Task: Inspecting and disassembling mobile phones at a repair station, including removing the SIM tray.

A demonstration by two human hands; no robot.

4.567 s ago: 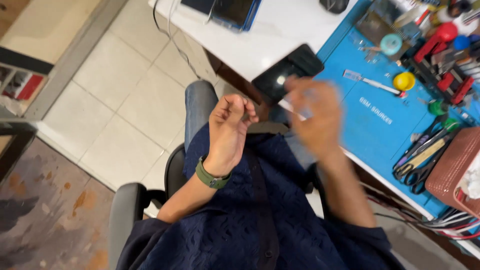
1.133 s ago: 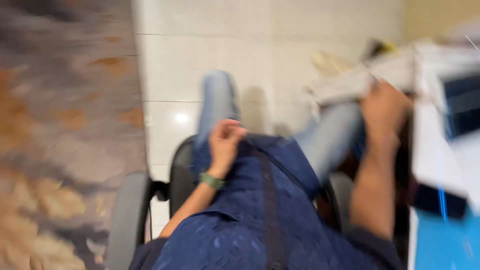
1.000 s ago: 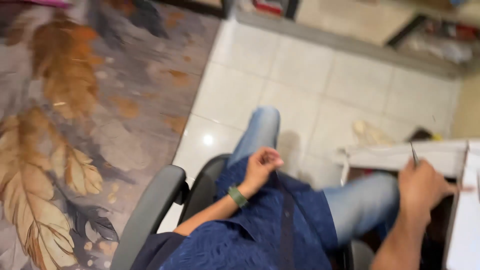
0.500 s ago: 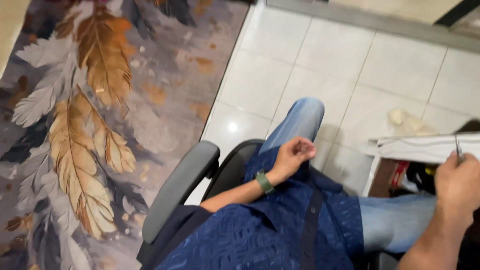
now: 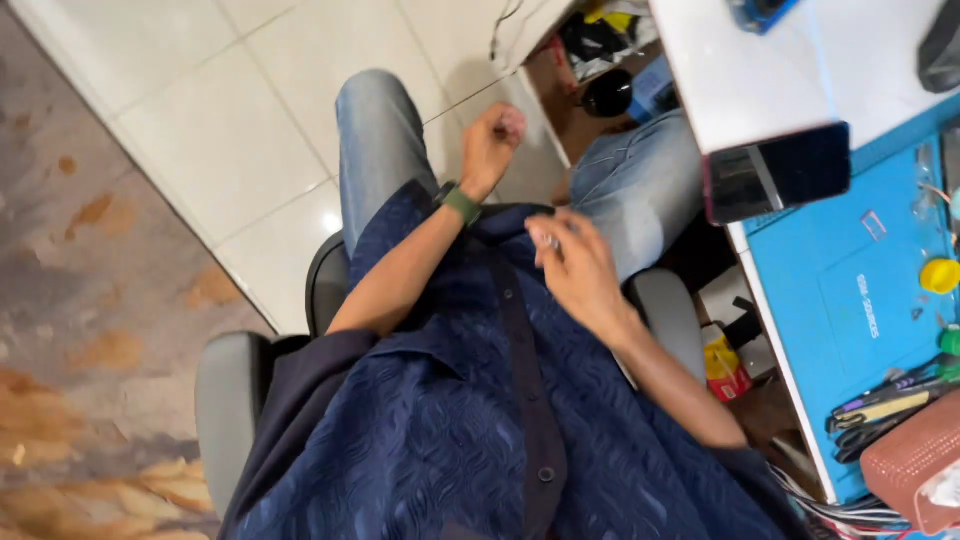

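Head view, one frame, looking down at a seated person.

Left hand [image 5: 492,138]: closed in a loose fist over the left knee, green watch strap [image 5: 461,204] at the wrist; whether it encloses anything cannot be told.

Right hand [image 5: 577,272]: fingers curled, pinching a small pale metallic object [image 5: 549,241] against the dark blue textured shirt [image 5: 470,420]. The object sits at the fingertips, between the two hands, nearer the right; too small and blurred to identify or give an axis.

Right of scene: white table [image 5: 760,70] with a blue work mat [image 5: 850,300], and a dark smartphone [image 5: 778,172] overhanging the table edge, long axis roughly left-right, well apart from both hands.

Mat's tools, far right: cut off, indistinct.
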